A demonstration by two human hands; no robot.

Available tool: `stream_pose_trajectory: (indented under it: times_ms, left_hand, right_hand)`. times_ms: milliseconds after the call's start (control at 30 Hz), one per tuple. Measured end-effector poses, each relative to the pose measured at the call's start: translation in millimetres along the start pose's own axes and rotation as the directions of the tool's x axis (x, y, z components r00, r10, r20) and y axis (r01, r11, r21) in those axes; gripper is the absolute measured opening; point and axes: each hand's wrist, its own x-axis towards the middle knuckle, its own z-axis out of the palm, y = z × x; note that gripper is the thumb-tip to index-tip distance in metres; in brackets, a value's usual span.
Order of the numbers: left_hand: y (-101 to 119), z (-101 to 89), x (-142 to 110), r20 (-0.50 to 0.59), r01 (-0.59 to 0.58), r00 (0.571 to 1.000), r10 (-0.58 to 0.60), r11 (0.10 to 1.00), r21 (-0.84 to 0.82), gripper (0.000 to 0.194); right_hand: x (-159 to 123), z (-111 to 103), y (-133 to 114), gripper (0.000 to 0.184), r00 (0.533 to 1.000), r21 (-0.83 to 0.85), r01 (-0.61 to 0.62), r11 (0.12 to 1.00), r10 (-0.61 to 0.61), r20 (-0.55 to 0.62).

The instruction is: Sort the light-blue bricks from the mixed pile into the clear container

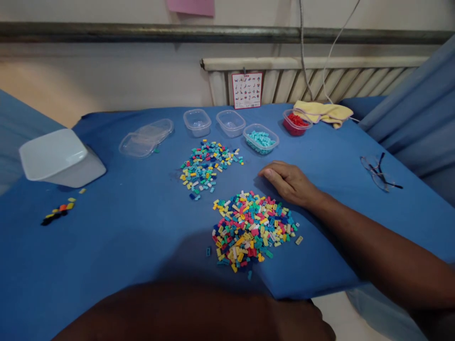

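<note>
My right hand (286, 182) rests on the blue cloth, fingers curled in and thumb laid against the index finger; whatever may be inside is hidden. Just in front of it lies a large pile of small mixed-colour building bricks (254, 227). A second, smaller pile of bricks (204, 166), mostly turquoise, blue and yellow, is to its left. Beyond the hand stands a clear tub of turquoise bricks (261, 139). Across the bottom edge reaches my left forearm, with my left hand (307, 319) dark by the table's near edge, its fingers not visible.
Two clear tubs (197, 123) stand at the back, left of the turquoise one. A tub of red bricks (296, 122) and yellow cloth (323, 112) are back right. Glasses (380, 175) lie right. Lids (145, 137), a white container (62, 158) and joined bricks (59, 212) are left.
</note>
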Motion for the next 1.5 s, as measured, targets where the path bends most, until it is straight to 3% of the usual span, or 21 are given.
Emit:
stream_pose_trajectory:
  times_ms: [33,100,133,167,233,267,300,333,400,467,500,533,667,833,967,1100,1200,1267,1400,1433,1500]
  left_hand:
    - [0,-4.2,-1,0.101,-0.019,0.995,0.022,0.999,-0.032,0.017]
    - [1,-16.2,-6,0.132,-0.116,0.983,0.125,0.991,-0.070,0.014]
    - [3,-23.8,-9,0.106,-0.209,0.971,0.215,0.975,-0.072,0.020]
    - [6,-32.3,-13,-0.010,-0.299,0.954,0.299,0.954,-0.033,0.029]
    - [15,-50.4,-21,-0.191,-0.437,0.870,0.455,0.890,0.129,0.049]
    - [21,-59.2,-25,-0.200,-0.466,0.836,0.510,0.854,0.229,0.057]
    - [28,-67.5,-29,-0.208,-0.448,0.827,0.522,0.836,0.318,0.063]
    - [35,-75.0,-33,-0.202,-0.382,0.850,0.487,0.832,0.402,0.068]
    - [49,-87.9,-46,-0.285,-0.246,0.853,0.438,0.818,0.521,0.072]
    - [62,-99.4,-69,-0.404,-0.131,0.815,0.416,0.811,0.570,0.068]
    - [67,-105.1,-85,-0.410,-0.076,0.833,0.372,0.810,0.581,0.061]
    - [71,-110.6,-102,-0.418,0.008,0.861,0.291,0.813,0.583,0.053]
    - [70,-126.8,-172,-0.532,0.333,0.847,-0.016,0.795,0.507,0.047]
    - [47,-124.0,-210,-0.564,0.553,0.775,-0.283,0.735,0.391,0.081]
    - [30,-122.3,-208,-0.618,0.645,0.698,-0.362,0.693,0.322,0.091]
    - [9,-131.5,-198,-0.678,0.668,0.641,-0.360,0.696,0.262,0.098]
    - [-5,-139.0,-187,-0.712,0.678,0.606,-0.355,0.699,0.228,0.091]
    - [-8,-142.9,-183,-0.729,0.688,0.588,-0.349,0.690,0.225,0.090]
    - [6,-154.7,-194,-0.701,0.674,0.623,-0.347,0.693,0.255,0.092]
    - [10,-159.2,-202,-0.720,0.683,0.606,-0.338,0.685,0.253,0.086]
    - [12,-168.7,-226,-0.805,0.734,0.506,-0.309,0.644,0.215,0.075]
  right_hand:
    - [0,0,0,0.055,1.000,0.026,0.002,1.000,-0.002,0.010]
    - [-2,0,1,0.059,1.000,0.077,0.000,0.997,-0.001,0.013]
    - [-3,0,2,0.061,1.000,0.099,-0.003,0.995,0.002,0.010]
    - [-4,-1,3,0.063,1.000,0.118,-0.006,0.993,0.005,0.010]
    - [-5,-1,5,0.068,1.000,0.139,-0.020,0.990,0.018,0.014]
    - [-6,-1,7,0.070,0.999,0.145,-0.031,0.989,0.028,0.018]
    - [-6,-2,7,0.073,0.999,0.153,-0.042,0.987,0.039,0.023]
    - [-6,-2,8,0.075,0.998,0.164,-0.055,0.985,0.051,0.029]
    - [-8,-3,7,0.076,0.996,0.200,-0.086,0.976,0.079,0.045]
    - [-11,-7,5,0.075,0.992,0.239,-0.113,0.964,0.098,0.077]
    - [-15,-10,2,0.073,0.991,0.248,-0.118,0.962,0.096,0.098]
    - [-19,-14,0,0.071,0.989,0.248,-0.114,0.962,0.086,0.122]
    - [-48,-31,-12,0.057,0.970,0.172,-0.023,0.985,-0.019,0.241]
    - [-85,-18,-26,0.060,0.976,0.045,0.011,0.999,-0.021,0.217]
    - [-86,17,-42,0.062,0.994,0.033,-0.027,0.999,0.023,0.109]
    - [-61,47,-55,0.055,1.000,0.112,-0.025,0.993,0.026,-0.005]
    - [-42,58,-62,0.053,0.999,0.159,-0.014,0.987,0.019,-0.033]
    - [-33,57,-65,0.053,1.000,0.180,-0.018,0.984,0.020,-0.009]
    - [-17,33,-67,0.053,0.996,0.205,-0.049,0.978,0.033,0.081]
    - [-12,25,-64,0.054,0.995,0.201,-0.078,0.976,0.063,0.081]
    - [-3,11,-53,0.058,0.989,0.202,-0.147,0.968,0.143,0.034]
